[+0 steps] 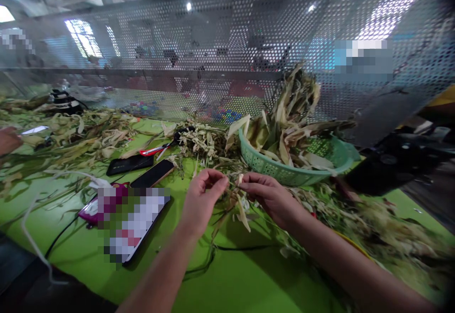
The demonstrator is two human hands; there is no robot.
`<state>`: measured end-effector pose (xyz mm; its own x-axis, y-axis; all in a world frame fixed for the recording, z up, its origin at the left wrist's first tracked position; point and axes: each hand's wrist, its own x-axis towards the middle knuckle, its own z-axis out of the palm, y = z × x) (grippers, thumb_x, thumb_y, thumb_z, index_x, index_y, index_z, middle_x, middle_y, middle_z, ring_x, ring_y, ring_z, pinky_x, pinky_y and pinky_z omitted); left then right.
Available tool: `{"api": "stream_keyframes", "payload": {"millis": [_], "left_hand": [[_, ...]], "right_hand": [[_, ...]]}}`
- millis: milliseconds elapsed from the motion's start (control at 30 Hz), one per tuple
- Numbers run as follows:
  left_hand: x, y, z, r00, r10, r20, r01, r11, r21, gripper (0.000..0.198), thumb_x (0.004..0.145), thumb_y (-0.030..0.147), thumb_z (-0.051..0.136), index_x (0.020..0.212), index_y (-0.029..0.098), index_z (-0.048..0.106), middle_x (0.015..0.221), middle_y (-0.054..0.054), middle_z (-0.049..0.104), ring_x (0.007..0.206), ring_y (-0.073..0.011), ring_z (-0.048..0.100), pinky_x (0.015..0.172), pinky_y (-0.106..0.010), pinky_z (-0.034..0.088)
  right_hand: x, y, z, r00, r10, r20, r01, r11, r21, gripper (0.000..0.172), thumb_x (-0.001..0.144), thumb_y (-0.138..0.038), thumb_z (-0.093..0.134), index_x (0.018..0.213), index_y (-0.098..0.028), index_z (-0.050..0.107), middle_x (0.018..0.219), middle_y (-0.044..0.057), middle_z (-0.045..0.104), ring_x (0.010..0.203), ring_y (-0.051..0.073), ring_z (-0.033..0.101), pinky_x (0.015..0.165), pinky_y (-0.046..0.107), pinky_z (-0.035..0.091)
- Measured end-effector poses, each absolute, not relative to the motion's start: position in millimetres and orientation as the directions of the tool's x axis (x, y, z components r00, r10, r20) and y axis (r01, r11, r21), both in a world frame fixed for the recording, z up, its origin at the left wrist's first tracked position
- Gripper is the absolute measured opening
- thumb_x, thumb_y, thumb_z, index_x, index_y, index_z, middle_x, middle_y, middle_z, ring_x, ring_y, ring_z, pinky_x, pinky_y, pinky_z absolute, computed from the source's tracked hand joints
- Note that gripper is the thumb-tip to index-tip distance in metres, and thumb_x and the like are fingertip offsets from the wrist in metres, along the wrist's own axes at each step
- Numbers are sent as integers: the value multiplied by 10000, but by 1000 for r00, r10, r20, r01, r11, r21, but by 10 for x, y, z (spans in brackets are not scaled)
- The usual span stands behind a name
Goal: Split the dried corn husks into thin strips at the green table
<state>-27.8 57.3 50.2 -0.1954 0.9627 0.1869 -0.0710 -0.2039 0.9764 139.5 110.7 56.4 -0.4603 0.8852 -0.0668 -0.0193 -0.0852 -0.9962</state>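
My left hand [203, 198] and my right hand [267, 194] meet above the green table [241, 280], both pinched on a stalk of dried plant husk [242, 208]. A pale strip of the husk hangs down between them. Just beyond my hands stands a teal plastic basket [284, 170] heaped with dry husks and leaves. Loose husk scraps [202, 144] lie piled behind my left hand.
Two dark phones [142, 168] and a blurred-out one lie at left, with red-handled scissors [156, 149] beyond them. Husk litter covers the table's left and right. A perforated metal screen [227, 52] closes the back. Another person's hand [9, 140] shows at far left. Cables cross the table.
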Motion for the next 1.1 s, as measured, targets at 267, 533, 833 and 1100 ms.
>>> {"api": "stream_keyframes", "payload": {"millis": [267,533,833,1100], "left_hand": [[-435,655,439,-377,922,94,-28,-113,993,96,785,271,589,813,180,594,820,-17,647,803,-141,576,746,-259,417],[-414,586,555,-131,925,356,501,-248,829,231,818,250,581,1031,245,670,1138,-52,596,1123,-211,490,968,-366,366],[-323,568,552,-91,920,380,439,-306,845,123,794,264,644,881,216,716,987,-53,668,1008,-198,569,972,-385,389],[-261,550,545,-119,901,417,356,-353,865,65,801,222,638,814,205,699,883,-31,682,926,-178,580,874,-330,424]], "right_hand": [[1408,1120,581,-427,901,-75,-20,-92,-996,154,695,-303,721,694,-173,639,629,-25,481,545,89,366,518,245,268],[1421,1121,587,-440,896,-61,-13,-75,-997,161,713,-309,717,702,-176,628,633,-21,448,556,95,353,514,236,271],[1387,1089,620,-462,885,-54,-11,-67,-998,171,703,-317,707,686,-170,622,628,-22,467,565,98,352,536,249,269],[1356,1062,608,-469,880,-78,0,-89,-996,159,707,-305,695,699,-163,624,605,-31,450,550,93,321,515,247,242]]}}
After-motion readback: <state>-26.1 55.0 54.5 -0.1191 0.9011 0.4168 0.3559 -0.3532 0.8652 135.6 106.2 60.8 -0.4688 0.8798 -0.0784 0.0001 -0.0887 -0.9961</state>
